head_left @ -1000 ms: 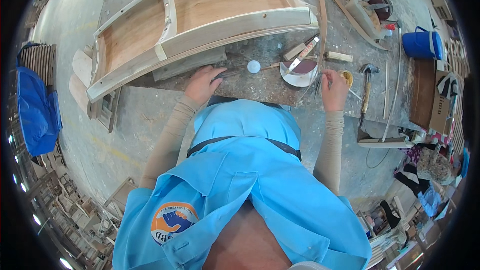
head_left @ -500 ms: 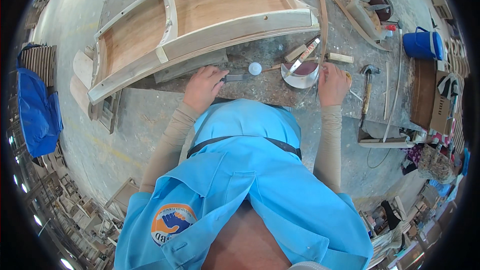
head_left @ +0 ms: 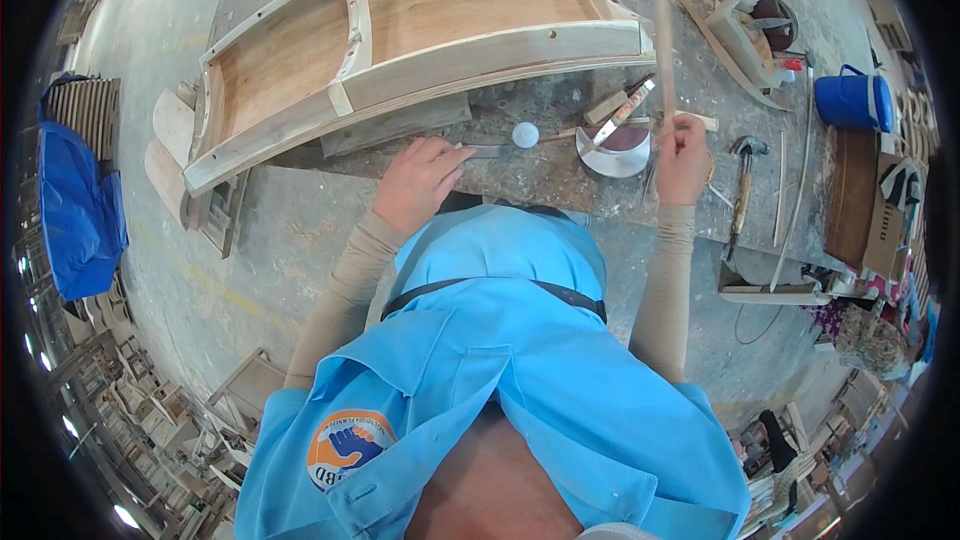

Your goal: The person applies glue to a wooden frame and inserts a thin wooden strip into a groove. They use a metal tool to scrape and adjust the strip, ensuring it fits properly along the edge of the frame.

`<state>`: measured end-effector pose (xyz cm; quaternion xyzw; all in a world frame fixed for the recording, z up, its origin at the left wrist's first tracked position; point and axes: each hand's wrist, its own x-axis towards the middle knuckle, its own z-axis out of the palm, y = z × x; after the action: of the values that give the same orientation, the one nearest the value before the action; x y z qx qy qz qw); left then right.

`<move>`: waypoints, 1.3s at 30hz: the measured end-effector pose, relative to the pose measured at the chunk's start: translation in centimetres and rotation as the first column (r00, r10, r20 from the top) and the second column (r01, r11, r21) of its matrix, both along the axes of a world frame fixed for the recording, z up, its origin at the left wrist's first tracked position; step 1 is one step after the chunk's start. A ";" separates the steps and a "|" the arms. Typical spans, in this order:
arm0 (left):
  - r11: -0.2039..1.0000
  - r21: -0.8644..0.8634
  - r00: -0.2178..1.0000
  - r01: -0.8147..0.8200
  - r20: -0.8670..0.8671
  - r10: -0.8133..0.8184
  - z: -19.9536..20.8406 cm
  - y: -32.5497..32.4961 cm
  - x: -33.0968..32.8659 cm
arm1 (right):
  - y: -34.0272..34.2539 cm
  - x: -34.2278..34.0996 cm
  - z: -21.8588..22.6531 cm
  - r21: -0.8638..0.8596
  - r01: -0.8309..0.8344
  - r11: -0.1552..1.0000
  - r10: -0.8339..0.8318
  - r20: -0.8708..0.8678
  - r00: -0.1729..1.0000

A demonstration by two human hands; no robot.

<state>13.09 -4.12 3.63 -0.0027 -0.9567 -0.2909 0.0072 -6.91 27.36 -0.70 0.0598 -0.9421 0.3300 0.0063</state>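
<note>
My left hand [head_left: 420,178] is closed around a flat-bladed metal tool [head_left: 488,152], its grey blade pointing right along the table's near edge. A small white round cap [head_left: 525,134] lies just beyond the blade tip. My right hand [head_left: 684,162] pinches the lower end of a long thin wood strip [head_left: 661,40], which stands up away from me and is blurred. Left of that hand sits a curled, white-backed sheet with a brown-red inner face [head_left: 616,152], probably sandpaper. Across it lies a slim, light-coloured tool [head_left: 622,114], beside a small wood block [head_left: 605,107].
A large wooden frame with plywood panels [head_left: 470,15] spans the far left of the worktable [head_left: 560,180]. On the right lie a hammer [head_left: 742,190], wood strips and a curved wooden piece [head_left: 735,60]. A blue cooler [head_left: 852,100] stands beyond them; a blue tarp [head_left: 80,210] hangs far left.
My right hand has taken hold of the wood strip and lifted it, and it now swings upright. My left hand keeps the flat-bladed tool, almost in place. The whole view has shifted slightly.
</note>
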 end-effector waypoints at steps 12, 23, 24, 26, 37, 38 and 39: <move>0.930 0.352 0.994 0.101 -0.071 -0.081 3.6 3.2 -3.4 | -3.1 4.8 6.5 -0.421 -0.144 0.896 0.092 -0.141 0.986; 0.442 0.890 0.981 -0.115 0.033 0.189 6.3 3.1 -6.5 | -7.1 11.6 9.1 -0.499 -0.400 0.768 0.412 -0.092 0.906; 0.441 0.892 0.986 -0.096 0.025 0.165 6.4 2.9 -6.4 | -7.4 11.8 9.3 -0.505 -0.401 0.764 0.427 -0.070 0.902; 0.467 0.878 0.987 -0.106 0.034 0.160 6.5 2.6 -6.0 | -7.9 12.1 9.6 -0.485 -0.427 0.763 0.466 -0.046 0.884; 0.853 0.517 0.885 -0.077 -0.359 0.298 9.8 -6.2 -4.2 | -14.3 11.1 12.9 -0.574 -0.455 0.681 0.468 -0.136 0.873; 0.877 0.467 0.892 -0.109 -0.343 0.294 10.8 -7.6 -3.5 | -15.3 11.3 13.4 -0.575 -0.466 0.673 0.478 -0.143 0.867; 0.899 0.415 0.899 -0.141 -0.328 0.292 11.8 -8.6 -3.0 | -16.3 11.5 13.8 -0.586 -0.474 0.657 0.487 -0.150 0.860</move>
<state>10.07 -12.71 15.40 0.0505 -0.8557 -0.4624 0.2266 4.57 11.04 13.07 0.2980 -0.7362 0.6033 -0.0719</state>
